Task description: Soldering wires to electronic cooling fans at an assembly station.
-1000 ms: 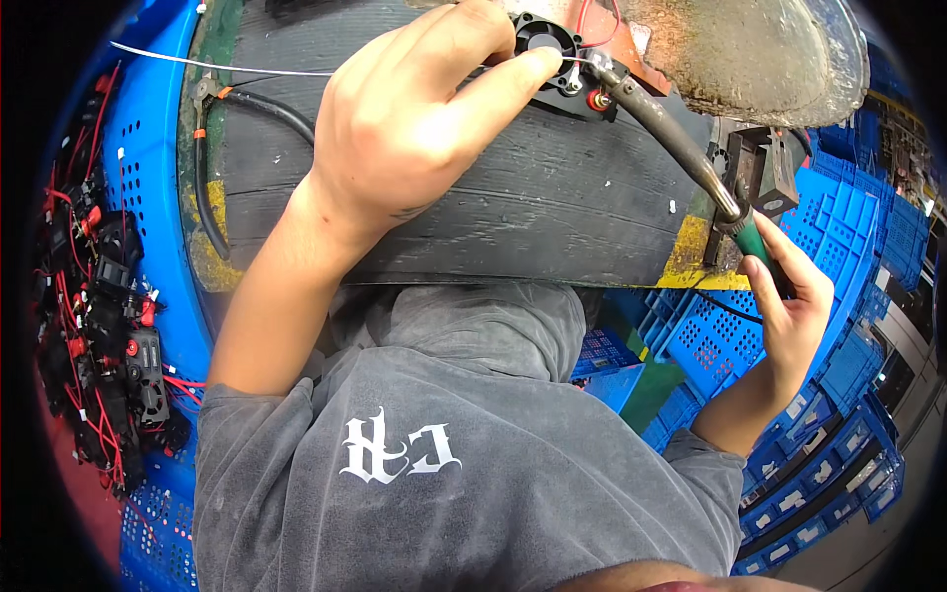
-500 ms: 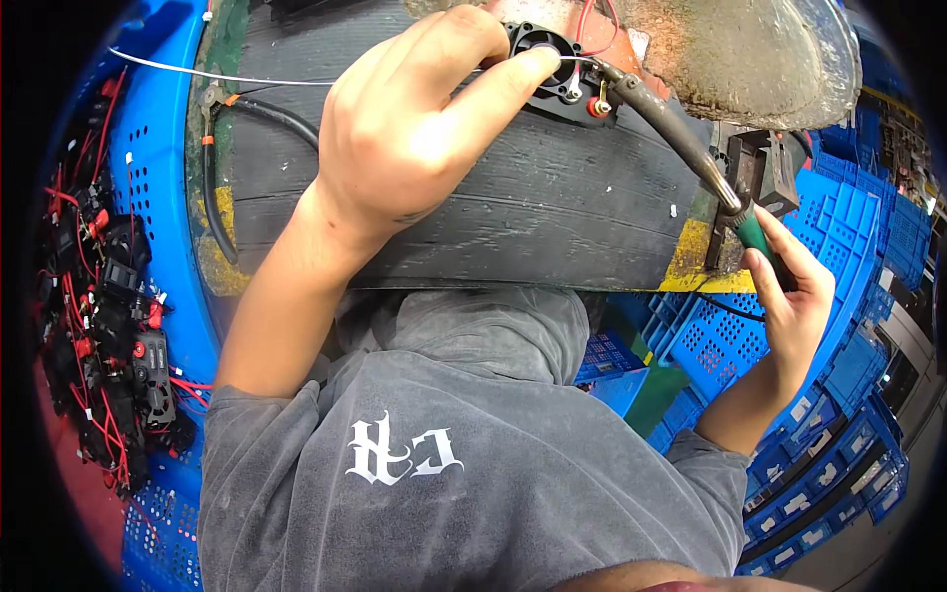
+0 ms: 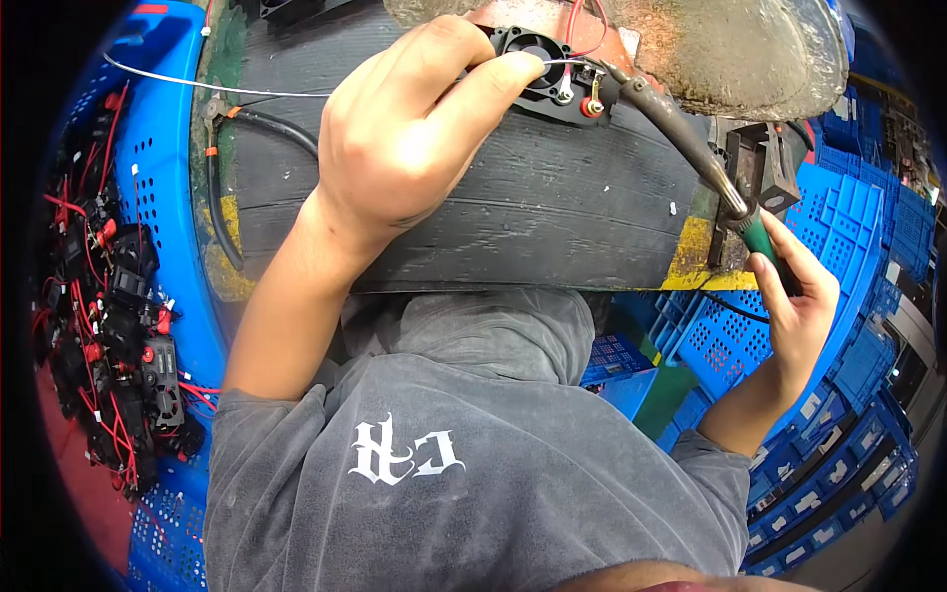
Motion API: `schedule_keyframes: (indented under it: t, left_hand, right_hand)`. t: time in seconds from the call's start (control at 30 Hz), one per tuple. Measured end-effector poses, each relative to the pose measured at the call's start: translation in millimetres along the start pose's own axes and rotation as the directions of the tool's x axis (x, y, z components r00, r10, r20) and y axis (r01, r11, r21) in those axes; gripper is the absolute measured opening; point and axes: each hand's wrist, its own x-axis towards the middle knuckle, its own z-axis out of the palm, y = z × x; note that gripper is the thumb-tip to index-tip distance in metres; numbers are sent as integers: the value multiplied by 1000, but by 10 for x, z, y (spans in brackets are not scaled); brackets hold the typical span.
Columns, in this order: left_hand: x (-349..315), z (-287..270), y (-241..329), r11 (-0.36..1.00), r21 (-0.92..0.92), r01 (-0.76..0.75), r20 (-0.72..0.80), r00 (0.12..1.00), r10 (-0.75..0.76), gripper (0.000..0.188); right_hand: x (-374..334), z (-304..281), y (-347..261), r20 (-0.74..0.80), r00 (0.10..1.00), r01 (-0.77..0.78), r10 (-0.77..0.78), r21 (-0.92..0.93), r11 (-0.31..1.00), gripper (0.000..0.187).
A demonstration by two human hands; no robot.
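My left hand (image 3: 395, 148) pinches a thin solder wire (image 3: 266, 93) between thumb and forefinger. The wire trails off to the left, and its free end reaches over a small black fan unit (image 3: 552, 107) to the metal terminals at the unit's right side. Red wires and a red-ringed terminal (image 3: 591, 108) show on the unit. My right hand (image 3: 804, 301) is closed round the green handle of a soldering iron (image 3: 691, 143). The iron slants up and left, its tip close to the terminals; whether it touches them I cannot tell. My curled left fingers partly hide the fan.
A dark ribbed bench top (image 3: 552, 217) lies under the work. Behind the unit is a worn, stained plate (image 3: 730, 59). A metal bracket stand (image 3: 764, 168) sits at the right, a black cable (image 3: 271, 116) at the left. Beyond it, a blue crate (image 3: 163, 187) borders piled fan units (image 3: 158, 380).
The iron's tip is slightly farther to the right of the terminals. The fan unit and my left hand appear a little farther left; both grips are the same.
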Motion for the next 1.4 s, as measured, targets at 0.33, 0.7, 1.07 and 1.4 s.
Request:
schedule_keyframes:
  t: [0.33,0.7,1.07,1.4]
  left_hand:
    - [-149,90,-84,1000,-25,-6,55,998,8,35]
    - [-130,155,-72,999,-40,-25,66,997,28,35]
    - [-141,140,-57,999,-37,-18,84,996,21,40]
    - [-141,172,-40,1000,-13,-24,103,994,25,42]
  right_hand:
    - [-140,157,73,-12,997,-69,71,119,990,39]
    - [-156,234,150,1,997,-76,77,159,984,40]
    - [-140,302,179,-31,996,-72,80,204,976,38]
    - [-103,263,133,-26,996,-73,80,188,979,38]
